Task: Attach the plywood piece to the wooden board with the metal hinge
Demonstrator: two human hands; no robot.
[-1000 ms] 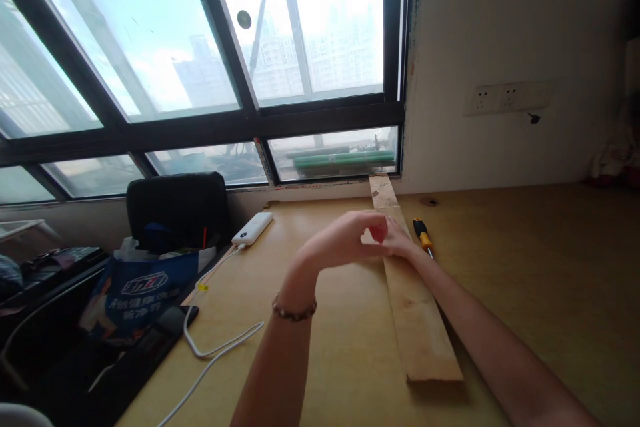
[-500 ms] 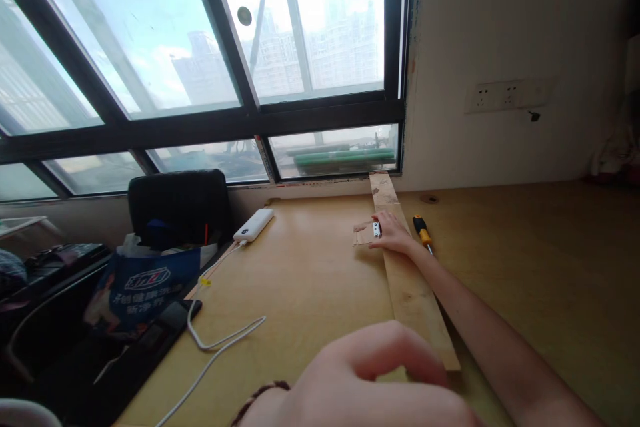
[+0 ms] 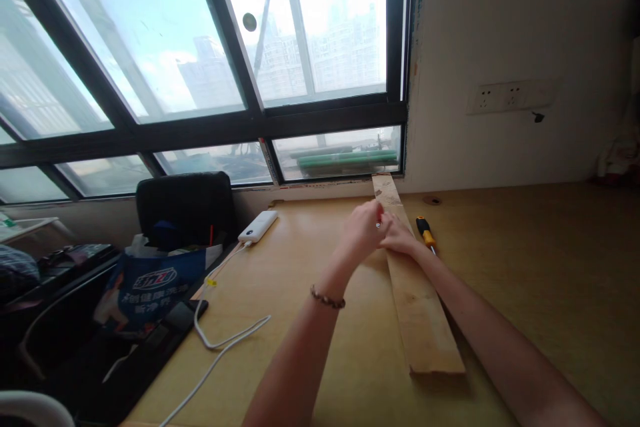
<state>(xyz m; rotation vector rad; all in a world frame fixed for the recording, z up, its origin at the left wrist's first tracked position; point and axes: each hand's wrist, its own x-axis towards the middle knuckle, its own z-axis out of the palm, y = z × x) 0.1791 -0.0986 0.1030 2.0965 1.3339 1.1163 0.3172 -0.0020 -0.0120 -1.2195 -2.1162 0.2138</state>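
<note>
A long wooden plank (image 3: 425, 320) lies lengthwise on the table, its far end near the window. My left hand (image 3: 364, 227), with a braided band on its wrist, is closed in a pinch over the plank's left edge, beside my right hand. Whatever its fingertips hold is hidden. My right hand (image 3: 399, 235) rests on the plank, thumb and fingers around a small metal hinge (image 3: 379, 225), of which only a glint shows between the hands. The small wooden piece by the hinge is now covered by my left hand. A yellow-and-black screwdriver (image 3: 426, 233) lies just right of the plank.
A white power bank (image 3: 258, 227) with a white cable (image 3: 220, 345) lies on the table's left side. Beyond that edge stand a black chair (image 3: 185, 207) and a blue bag (image 3: 150, 287). The window (image 3: 320, 100) and wall sockets (image 3: 500, 97) are behind the table.
My left hand has moved from the near foreground forward to the hinge beside my right hand, and its fingers have closed. My right hand stays in place on the plank.
</note>
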